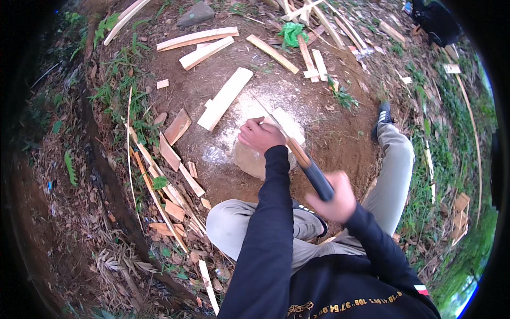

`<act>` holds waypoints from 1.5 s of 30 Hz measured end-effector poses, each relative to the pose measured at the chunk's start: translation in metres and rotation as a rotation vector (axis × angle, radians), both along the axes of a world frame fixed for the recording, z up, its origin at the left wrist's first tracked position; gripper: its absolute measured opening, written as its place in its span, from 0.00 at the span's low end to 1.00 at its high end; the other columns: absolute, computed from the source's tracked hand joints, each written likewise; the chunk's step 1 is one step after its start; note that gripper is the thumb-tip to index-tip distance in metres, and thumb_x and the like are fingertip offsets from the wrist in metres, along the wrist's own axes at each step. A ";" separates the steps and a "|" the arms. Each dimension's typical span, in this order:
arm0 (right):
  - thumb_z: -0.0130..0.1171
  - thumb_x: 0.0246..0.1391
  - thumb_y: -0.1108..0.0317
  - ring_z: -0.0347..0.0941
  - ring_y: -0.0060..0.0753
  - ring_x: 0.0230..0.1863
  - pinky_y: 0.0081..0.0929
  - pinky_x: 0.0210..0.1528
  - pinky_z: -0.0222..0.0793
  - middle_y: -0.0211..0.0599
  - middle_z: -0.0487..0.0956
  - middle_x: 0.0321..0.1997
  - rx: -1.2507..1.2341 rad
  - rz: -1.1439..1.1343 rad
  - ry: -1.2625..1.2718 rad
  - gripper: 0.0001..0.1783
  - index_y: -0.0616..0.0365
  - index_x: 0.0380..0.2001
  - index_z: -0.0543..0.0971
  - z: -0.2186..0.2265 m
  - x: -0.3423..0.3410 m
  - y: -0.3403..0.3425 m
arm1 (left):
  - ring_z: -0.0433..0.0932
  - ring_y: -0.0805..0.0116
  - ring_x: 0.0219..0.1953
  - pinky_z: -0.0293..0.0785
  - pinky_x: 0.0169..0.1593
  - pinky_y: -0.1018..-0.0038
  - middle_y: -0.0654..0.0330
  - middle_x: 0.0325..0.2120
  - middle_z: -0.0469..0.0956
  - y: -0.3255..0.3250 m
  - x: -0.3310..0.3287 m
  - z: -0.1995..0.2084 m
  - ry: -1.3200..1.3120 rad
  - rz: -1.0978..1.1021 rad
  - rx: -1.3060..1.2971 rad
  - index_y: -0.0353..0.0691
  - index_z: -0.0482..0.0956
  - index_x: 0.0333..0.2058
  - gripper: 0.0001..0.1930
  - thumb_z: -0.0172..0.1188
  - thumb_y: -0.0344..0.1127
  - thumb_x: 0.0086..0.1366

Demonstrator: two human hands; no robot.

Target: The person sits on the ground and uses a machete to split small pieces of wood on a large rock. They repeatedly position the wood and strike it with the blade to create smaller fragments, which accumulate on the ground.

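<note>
My right hand, smeared by motion, is wrapped round the dark handle of a long, narrow-bladed tool. Its thin blade, seen nearly edge-on, points up and left past my left hand; whether it is a saw or a machete I cannot tell. My left hand is closed, its fingers curled at a pale piece of wood beside the blade. Both are over a round, stump-like block. Most of what the left fingers grip is hidden. Pale wood dust surrounds the block.
A wide pale board lies just beyond my left hand. Farther off are several wood strips and a green plastic bag. Offcuts lie to the left. My bent legs flank the block. A black bag sits far right.
</note>
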State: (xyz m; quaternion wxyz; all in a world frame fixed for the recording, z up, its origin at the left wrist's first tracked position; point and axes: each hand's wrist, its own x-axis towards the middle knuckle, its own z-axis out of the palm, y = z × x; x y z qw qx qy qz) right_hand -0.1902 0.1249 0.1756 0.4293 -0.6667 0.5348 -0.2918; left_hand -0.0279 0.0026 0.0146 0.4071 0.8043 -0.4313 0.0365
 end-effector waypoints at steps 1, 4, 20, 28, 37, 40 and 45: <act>0.64 0.38 0.69 0.69 0.39 0.12 0.33 0.22 0.66 0.46 0.68 0.11 0.048 -0.031 -0.056 0.13 0.61 0.13 0.70 0.001 0.010 -0.022 | 0.66 0.52 0.39 0.58 0.54 0.56 0.56 0.31 0.66 0.000 -0.003 -0.001 0.014 -0.003 0.011 0.43 0.72 0.26 0.03 0.51 0.27 0.52; 0.64 0.39 0.70 0.66 0.36 0.11 0.33 0.21 0.64 0.46 0.66 0.10 0.037 -0.032 -0.060 0.14 0.63 0.13 0.69 0.008 0.004 -0.034 | 0.67 0.52 0.39 0.58 0.54 0.56 0.56 0.31 0.67 0.001 -0.007 0.000 0.008 -0.002 0.012 0.43 0.72 0.25 0.03 0.51 0.27 0.52; 0.62 0.40 0.75 0.60 0.13 0.18 0.21 0.22 0.57 0.22 0.63 0.14 0.335 -0.052 -0.108 0.09 0.60 0.16 0.71 0.054 -0.035 0.042 | 0.66 0.52 0.39 0.55 0.58 0.54 0.55 0.31 0.67 0.007 0.006 0.003 -0.014 0.005 -0.043 0.44 0.71 0.27 0.03 0.53 0.28 0.53; 0.67 0.39 0.69 0.62 0.28 0.14 0.30 0.22 0.61 0.33 0.65 0.12 0.203 -0.010 -0.024 0.15 0.59 0.15 0.68 0.016 -0.004 -0.009 | 0.65 0.52 0.40 0.56 0.56 0.53 0.55 0.32 0.66 0.005 0.011 -0.002 0.017 0.005 0.026 0.43 0.70 0.27 0.02 0.52 0.28 0.53; 0.67 0.40 0.72 0.63 0.22 0.17 0.27 0.24 0.62 0.29 0.67 0.13 -0.093 -0.218 -0.097 0.16 0.59 0.14 0.68 -0.011 0.004 -0.034 | 0.68 0.53 0.42 0.54 0.60 0.52 0.55 0.31 0.67 -0.002 -0.022 0.017 0.061 -0.032 0.031 0.44 0.72 0.27 0.04 0.53 0.27 0.52; 0.66 0.41 0.73 0.64 0.17 0.18 0.25 0.25 0.63 0.27 0.65 0.13 0.219 0.019 -0.029 0.15 0.59 0.13 0.68 0.021 -0.008 -0.001 | 0.67 0.51 0.41 0.55 0.59 0.55 0.54 0.31 0.68 0.006 0.012 0.002 -0.015 0.040 0.004 0.46 0.73 0.27 0.03 0.53 0.29 0.52; 0.64 0.42 0.72 0.64 0.13 0.21 0.21 0.26 0.63 0.25 0.67 0.15 0.289 -0.020 -0.007 0.15 0.57 0.14 0.67 0.041 -0.012 0.004 | 0.68 0.53 0.44 0.52 0.62 0.50 0.55 0.32 0.67 0.008 0.004 0.003 0.043 -0.003 0.031 0.46 0.72 0.29 0.04 0.55 0.30 0.53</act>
